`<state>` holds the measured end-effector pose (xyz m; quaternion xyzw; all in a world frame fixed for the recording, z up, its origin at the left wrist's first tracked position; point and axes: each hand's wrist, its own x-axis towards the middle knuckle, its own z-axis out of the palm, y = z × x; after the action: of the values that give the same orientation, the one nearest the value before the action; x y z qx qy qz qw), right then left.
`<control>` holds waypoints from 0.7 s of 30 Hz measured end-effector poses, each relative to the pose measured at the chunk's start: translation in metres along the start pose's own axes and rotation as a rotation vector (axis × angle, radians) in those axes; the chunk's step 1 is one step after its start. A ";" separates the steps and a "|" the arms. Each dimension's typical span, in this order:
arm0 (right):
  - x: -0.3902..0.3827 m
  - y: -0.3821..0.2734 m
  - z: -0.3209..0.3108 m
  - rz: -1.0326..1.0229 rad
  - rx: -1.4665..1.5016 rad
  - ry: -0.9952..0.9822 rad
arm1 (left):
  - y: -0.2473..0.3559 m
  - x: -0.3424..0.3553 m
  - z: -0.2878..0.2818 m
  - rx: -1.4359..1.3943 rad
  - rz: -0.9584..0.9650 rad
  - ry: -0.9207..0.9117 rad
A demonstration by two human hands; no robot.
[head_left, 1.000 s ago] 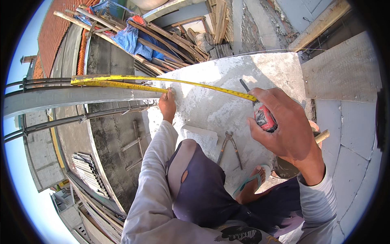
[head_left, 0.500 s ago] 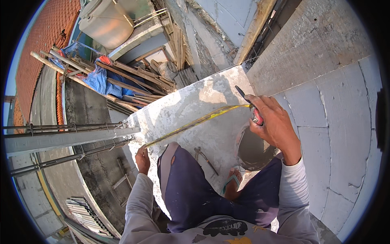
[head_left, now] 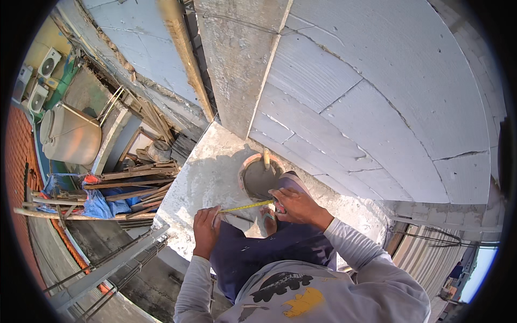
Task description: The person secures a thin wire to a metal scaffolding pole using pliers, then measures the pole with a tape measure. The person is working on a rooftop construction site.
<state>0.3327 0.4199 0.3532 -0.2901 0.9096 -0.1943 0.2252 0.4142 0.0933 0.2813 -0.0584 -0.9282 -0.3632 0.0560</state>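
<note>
My left hand [head_left: 206, 231] pinches the free end of a yellow tape measure blade [head_left: 245, 206], close to my left knee. On the other side, my right hand [head_left: 297, 206] is wrapped round the red tape measure case [head_left: 279, 208], which is mostly hidden by the fingers. A short, nearly level length of blade spans the gap between my hands, above my lap. Just beyond the right hand stands a round bucket [head_left: 242, 185] holding grey mortar [head_left: 259, 180]. A tool's wooden handle [head_left: 266, 157] sticks up at the bucket's far rim.
A light grey block wall [head_left: 366, 124] rises close on the right, beside a concrete column [head_left: 237, 59]. The pale concrete ledge [head_left: 186, 183] drops off at the left. Below lie wooden planks [head_left: 134, 185] and blue tarp [head_left: 97, 204]. A beam with rebar [head_left: 107, 269] juts out at lower left.
The view has swung right toward the wall. My hands have come closer together, and the stretched blade is much shorter. The dark slim thing by my right hand no longer shows.
</note>
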 end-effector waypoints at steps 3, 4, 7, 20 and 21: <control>-0.046 -0.007 0.002 0.049 0.063 0.079 | 0.098 0.025 0.012 -0.261 0.100 -0.204; -0.065 -0.008 0.003 0.058 0.084 0.152 | 0.133 0.031 0.011 -0.285 0.177 -0.211; -0.125 -0.010 -0.026 0.238 0.233 0.221 | 0.211 0.045 -0.001 -0.354 0.346 -0.197; -0.343 -0.019 -0.032 0.625 0.780 -0.198 | 0.183 0.074 -0.121 -0.355 -0.306 -0.321; -0.345 -0.022 -0.024 0.659 0.888 -0.124 | 0.162 0.064 -0.117 -0.395 -0.404 -0.260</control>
<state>0.5817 0.6205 0.4865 0.1217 0.7681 -0.4607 0.4278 0.3822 0.1360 0.4846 0.0717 -0.8318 -0.5299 -0.1489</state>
